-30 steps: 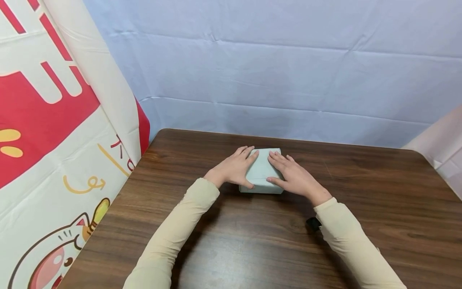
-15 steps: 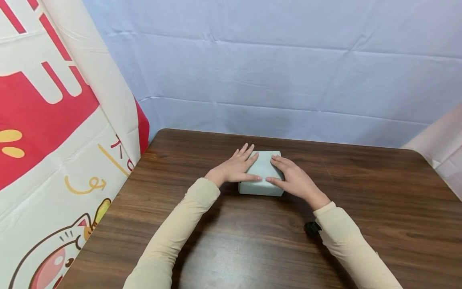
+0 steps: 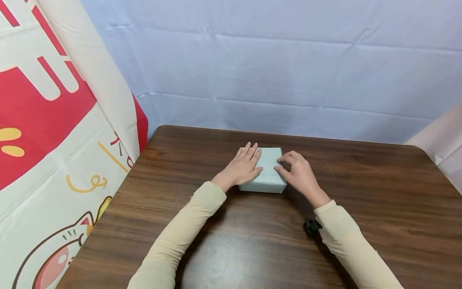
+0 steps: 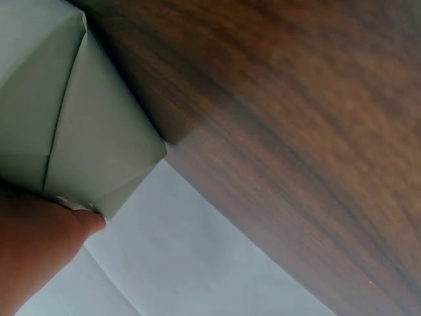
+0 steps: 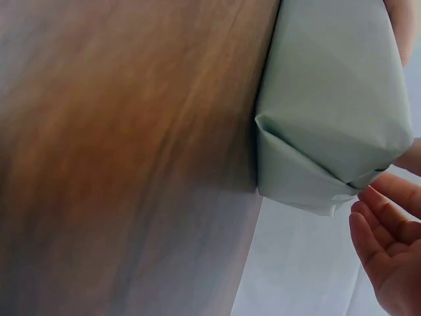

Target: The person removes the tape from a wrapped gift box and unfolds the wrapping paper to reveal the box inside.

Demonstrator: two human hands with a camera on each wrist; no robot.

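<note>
Under both our hands spreads the dark brown wood-grain table (image 3: 361, 224), with a creased pale blue cloth backdrop (image 3: 288, 72) hanging beyond our fingertips and a white and red cartoon-printed banner (image 3: 54, 140) off past our left elbow.

Between our hands, on the table, sits the small box wrapped in pale green paper (image 3: 266, 171). It is directly ahead of us, its long axis running away from us, so each hand meets one long flank: the box lies to the right of our left hand (image 3: 242, 167) and to the left of our right hand (image 3: 297, 173). Both hands reach it equally, neither one the nearer.

Our left hand lies flat and relaxed, fingers straight along the box's left edge and thumb across its near top. The left wrist view shows a fingertip at the folded paper corner. Our right hand is bent, its fingers curled and pressing on the top of the box near the right edge; the right wrist view shows the folded end flap of the paper beside its fingertips.

A second ago both hands lay spread flat over the top. Since then the right fingers have curled in, and the box has turned slightly and shifted a little to the right.
</note>
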